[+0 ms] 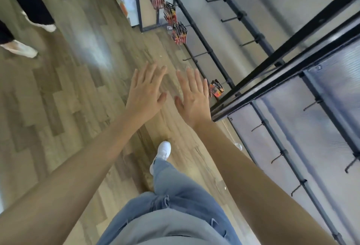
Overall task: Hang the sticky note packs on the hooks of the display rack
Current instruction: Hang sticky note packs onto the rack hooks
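Display rack point(303, 35) stands right of both hands, its rails running on past the fingertips. Left hand point(146, 92) and right hand point(194, 96) are both flat with fingers straight, holding nothing. The nearest hung pack point(216, 88) is just beside the right hand's outer edge. More hung packs point(180, 33) are farther along that rail. An empty hook point(196, 56) lies between them, ahead of the right hand, which is the nearer one. No loose pack in view.

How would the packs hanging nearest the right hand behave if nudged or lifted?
The packs look thin and flat, so probably light. They hang freely off the rail, so a nudge would likely swing them. Bunched together, neighbours may shift.
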The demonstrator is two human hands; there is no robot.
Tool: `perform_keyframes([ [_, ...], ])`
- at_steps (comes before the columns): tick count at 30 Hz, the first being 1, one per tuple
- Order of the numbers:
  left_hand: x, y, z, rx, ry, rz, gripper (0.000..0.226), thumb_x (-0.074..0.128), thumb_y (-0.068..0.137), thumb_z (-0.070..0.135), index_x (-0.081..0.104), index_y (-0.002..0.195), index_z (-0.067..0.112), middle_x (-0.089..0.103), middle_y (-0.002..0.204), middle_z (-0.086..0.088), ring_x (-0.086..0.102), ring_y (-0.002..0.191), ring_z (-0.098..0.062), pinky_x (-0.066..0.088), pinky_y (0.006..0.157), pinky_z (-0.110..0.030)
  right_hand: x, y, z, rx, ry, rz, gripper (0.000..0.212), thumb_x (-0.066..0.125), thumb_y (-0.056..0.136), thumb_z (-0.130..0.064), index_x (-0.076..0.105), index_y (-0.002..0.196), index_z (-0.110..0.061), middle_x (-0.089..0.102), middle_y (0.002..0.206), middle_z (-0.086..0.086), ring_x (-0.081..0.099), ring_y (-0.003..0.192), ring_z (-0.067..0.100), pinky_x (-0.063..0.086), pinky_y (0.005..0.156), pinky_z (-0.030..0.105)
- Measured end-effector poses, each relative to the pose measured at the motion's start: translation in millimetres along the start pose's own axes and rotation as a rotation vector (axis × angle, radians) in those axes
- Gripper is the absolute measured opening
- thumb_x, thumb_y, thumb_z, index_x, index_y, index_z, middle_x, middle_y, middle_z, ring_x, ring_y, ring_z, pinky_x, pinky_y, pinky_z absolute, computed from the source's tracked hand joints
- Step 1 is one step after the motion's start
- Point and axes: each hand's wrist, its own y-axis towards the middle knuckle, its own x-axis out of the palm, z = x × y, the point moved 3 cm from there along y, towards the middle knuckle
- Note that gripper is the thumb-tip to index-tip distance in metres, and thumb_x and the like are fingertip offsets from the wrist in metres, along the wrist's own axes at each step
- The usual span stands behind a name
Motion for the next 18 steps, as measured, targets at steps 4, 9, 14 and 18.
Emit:
perform_keyframes([
  [4,-10,55,-19,0.02,-0.002,-0.022,0.072,0.054,0.09,0.029,0.014,0.148,0.015,0.007,0.156,-0.01,0.003,0.143,-0.027,0.002,0.114,-0.043,0,50,6,0.019,-0.032,-0.015,0.068,0.056,0.088,-0.013,0.023,0.148,-0.016,0.018,0.154,0.014,0.005,0.143,0.034,-0.006,0.111,0.044],
  [9,-21,109,-33,0.025,-0.007,0.013,0.069,0.049,0.092,0.029,0.012,0.148,0.015,0.008,0.155,-0.013,0.003,0.143,-0.028,0.001,0.114,-0.041,-7,98,13,0.027,-0.068,-0.028,0.066,0.055,0.089,-0.015,0.024,0.147,-0.017,0.016,0.155,0.012,0.004,0.144,0.032,-0.009,0.11,0.041],
  [14,-20,149,-47,0.065,-0.049,0.0,0.068,0.052,0.091,0.026,0.015,0.148,0.014,0.008,0.155,-0.013,0.004,0.143,-0.029,0.005,0.114,-0.044,-6,134,14,0.082,-0.09,-0.01,0.065,0.053,0.089,-0.016,0.024,0.148,-0.016,0.017,0.155,0.013,0.004,0.144,0.033,-0.006,0.112,0.043],
  [18,-17,195,-64,0.141,-0.073,-0.057,0.074,0.052,0.091,0.028,0.007,0.149,0.018,0.001,0.156,-0.009,-0.001,0.143,-0.027,0.0,0.113,-0.042,-2,170,15,0.172,-0.153,-0.001,0.064,0.049,0.093,-0.021,0.018,0.149,-0.018,0.011,0.156,0.011,-0.001,0.144,0.03,-0.006,0.113,0.045],
])
